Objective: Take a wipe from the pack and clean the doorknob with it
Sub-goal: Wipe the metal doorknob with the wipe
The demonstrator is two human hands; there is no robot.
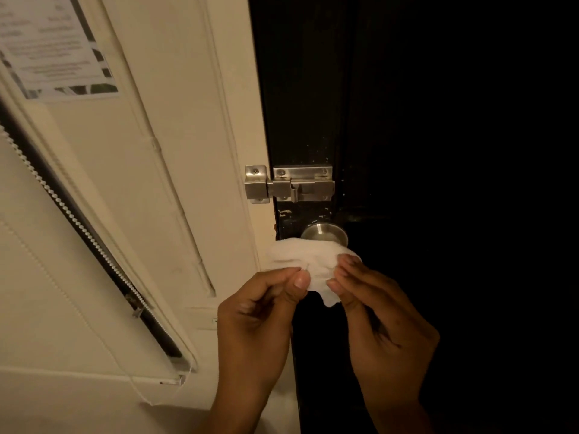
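Note:
A round silver doorknob [325, 234] sits on the dark door [407, 151], near its left edge. Just below the knob a crumpled white wipe [305, 256] is held by both hands; its top edge overlaps the knob's lower rim. My left hand [257, 321] pinches the wipe's left part between thumb and fingers. My right hand [382, 321] grips its right part with the fingertips. The wipe pack is not in view.
A steel slide bolt [289, 184] bridges the door and the cream door frame [238, 120] just above the knob. A window with a rolled blind and bead chain [78, 220] runs down the left. A printed notice [56, 48] is stuck at the upper left.

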